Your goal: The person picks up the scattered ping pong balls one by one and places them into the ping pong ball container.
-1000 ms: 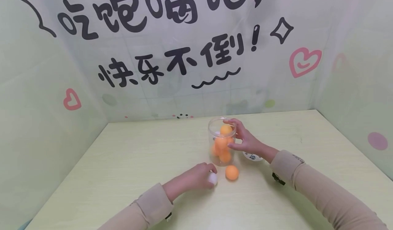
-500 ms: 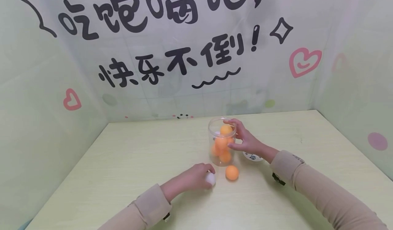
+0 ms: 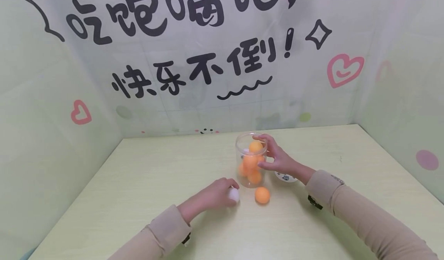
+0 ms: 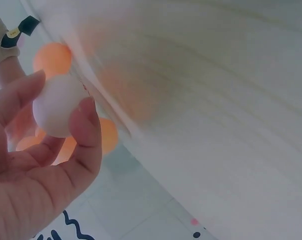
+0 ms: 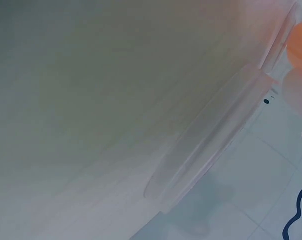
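Observation:
My left hand (image 3: 216, 195) pinches a white ping-pong ball (image 3: 234, 195) between thumb and fingers, left of the jar's base. Up close in the left wrist view, that white ball (image 4: 58, 106) sits at the fingertips. My right hand (image 3: 279, 159) grips a clear round jar (image 3: 251, 184) from its right side, thumb in front and fingers near the rim. The jar stands upright and uncovered, with several orange ping-pong balls (image 3: 250, 162) and something white inside. One loose orange ball (image 3: 262, 195) lies on the table just in front of it.
A round lid (image 3: 286, 177) with small dark prints lies on the pale wooden table (image 3: 166, 167), partly under my right wrist. In the right wrist view the lid (image 5: 211, 145) shows edge-on. A printed curtain (image 3: 194, 113) stands behind the table and at both sides.
My left hand has drawn leftward and slightly toward the back, carrying the white ping-pong ball. The right hand, the jar and the loose orange ball have stayed in place.

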`<state>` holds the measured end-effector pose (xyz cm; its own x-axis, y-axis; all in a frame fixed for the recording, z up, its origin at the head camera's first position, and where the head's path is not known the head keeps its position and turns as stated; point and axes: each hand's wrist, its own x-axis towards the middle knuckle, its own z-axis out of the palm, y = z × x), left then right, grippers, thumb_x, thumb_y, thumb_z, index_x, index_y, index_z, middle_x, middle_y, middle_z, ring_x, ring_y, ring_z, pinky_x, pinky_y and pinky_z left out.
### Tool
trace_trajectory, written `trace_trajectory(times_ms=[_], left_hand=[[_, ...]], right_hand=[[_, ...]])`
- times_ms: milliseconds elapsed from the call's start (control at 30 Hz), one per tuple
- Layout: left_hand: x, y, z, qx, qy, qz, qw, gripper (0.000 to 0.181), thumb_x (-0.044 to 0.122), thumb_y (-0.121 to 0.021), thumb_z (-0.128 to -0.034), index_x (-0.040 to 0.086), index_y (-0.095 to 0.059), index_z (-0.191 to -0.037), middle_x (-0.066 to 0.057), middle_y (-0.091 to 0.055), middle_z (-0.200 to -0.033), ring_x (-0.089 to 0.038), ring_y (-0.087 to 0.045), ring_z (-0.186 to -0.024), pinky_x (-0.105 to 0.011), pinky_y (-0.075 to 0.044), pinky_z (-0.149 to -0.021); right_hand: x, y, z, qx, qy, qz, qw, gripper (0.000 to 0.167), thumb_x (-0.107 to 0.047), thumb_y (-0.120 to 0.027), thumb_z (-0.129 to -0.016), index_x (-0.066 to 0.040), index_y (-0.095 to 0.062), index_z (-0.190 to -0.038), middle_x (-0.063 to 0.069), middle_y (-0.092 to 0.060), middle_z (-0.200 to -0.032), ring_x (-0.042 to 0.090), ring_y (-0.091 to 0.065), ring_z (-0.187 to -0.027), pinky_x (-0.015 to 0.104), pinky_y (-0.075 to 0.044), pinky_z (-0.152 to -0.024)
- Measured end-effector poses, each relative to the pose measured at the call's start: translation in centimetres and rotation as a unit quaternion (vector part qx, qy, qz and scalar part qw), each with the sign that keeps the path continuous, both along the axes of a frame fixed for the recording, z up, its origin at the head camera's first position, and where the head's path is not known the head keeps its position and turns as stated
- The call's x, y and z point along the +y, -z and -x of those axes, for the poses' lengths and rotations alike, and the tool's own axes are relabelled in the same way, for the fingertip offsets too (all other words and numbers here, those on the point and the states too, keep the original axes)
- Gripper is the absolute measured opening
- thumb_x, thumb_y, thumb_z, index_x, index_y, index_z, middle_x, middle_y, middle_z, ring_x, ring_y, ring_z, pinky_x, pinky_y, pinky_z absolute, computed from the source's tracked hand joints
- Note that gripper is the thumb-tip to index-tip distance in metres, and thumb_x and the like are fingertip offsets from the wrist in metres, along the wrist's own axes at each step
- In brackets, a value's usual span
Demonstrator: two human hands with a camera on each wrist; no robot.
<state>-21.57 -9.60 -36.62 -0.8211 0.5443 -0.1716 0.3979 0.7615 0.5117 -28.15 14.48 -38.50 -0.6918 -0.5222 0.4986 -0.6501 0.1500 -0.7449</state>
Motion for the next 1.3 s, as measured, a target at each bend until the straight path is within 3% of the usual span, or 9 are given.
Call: trace_trajectory(times_ms=[167, 400, 633, 933, 1300], left_hand=[[-0.2, -0.4, 0.4, -0.009, -0.024, -0.004, 0.9997, 0.037, 0.009, -0.069, -0.0768, 0.004, -0.058, -0.111, -0.010, -0.058, -0.101, -0.020, -0.051, -0.085, -0.040, -0.047, -0.079], [-0.5, -1.0, 1.1, 0.024, -0.044, -0.018, 0.9986, 0.038, 0.010, -0.069, -0.0784, 0.002, -0.057, -0.114, -0.013, -0.056, -0.099, -0.021, -0.050, -0.084, -0.039, -0.046, -0.079], [-0.8, -1.7, 1.7, 0.023, -0.083, -0.054, 0.9948, 0.040, 0.013, -0.070, -0.0789, 0.003, -0.055, -0.115, -0.011, -0.055, -0.099, -0.020, -0.050, -0.084, -0.037, -0.046, -0.075], [-0.7, -3.3, 2.3, 0.050, -0.115, -0.100, 0.9871, 0.046, 0.012, -0.069, -0.0796, 0.001, -0.051, -0.120, -0.015, -0.055, -0.113, -0.022, -0.052, -0.087, -0.034, -0.049, -0.072], [-0.9, -5.5, 3.3, 0.056, -0.150, -0.139, 0.9773, 0.045, 0.013, -0.068, -0.0810, 0.002, -0.050, -0.120, -0.014, -0.053, -0.114, -0.023, -0.053, -0.087, -0.032, -0.050, -0.070]], right_hand=[[0.1, 0.1, 0.1, 0.001, -0.005, 0.001, 1.0000, 0.070, -0.006, -0.066, -0.080, -0.005, -0.020, -0.133, 0.019, -0.026, -0.143, 0.043, -0.032, -0.127, 0.060, -0.038, -0.093], [0.0, 0.1, 0.1, 0.005, -0.010, 0.007, 0.9999, 0.071, -0.001, -0.066, -0.079, -0.004, -0.020, -0.133, 0.020, -0.026, -0.142, 0.043, -0.034, -0.126, 0.060, -0.039, -0.092], [0.1, 0.1, 0.3, 0.003, -0.009, 0.003, 1.0000, 0.069, -0.005, -0.066, -0.080, -0.006, -0.020, -0.133, 0.018, -0.026, -0.143, 0.043, -0.030, -0.129, 0.061, -0.037, -0.093], [0.1, 0.2, 0.3, -0.011, 0.001, -0.001, 0.9999, 0.071, 0.002, -0.064, -0.080, -0.006, -0.021, -0.136, 0.017, -0.026, -0.143, 0.038, -0.037, -0.123, 0.058, -0.038, -0.095], [0.1, 0.2, 0.2, -0.002, 0.003, -0.007, 1.0000, 0.068, -0.001, -0.063, -0.081, -0.007, -0.021, -0.134, 0.016, -0.026, -0.143, 0.037, -0.037, -0.122, 0.057, -0.041, -0.092]])
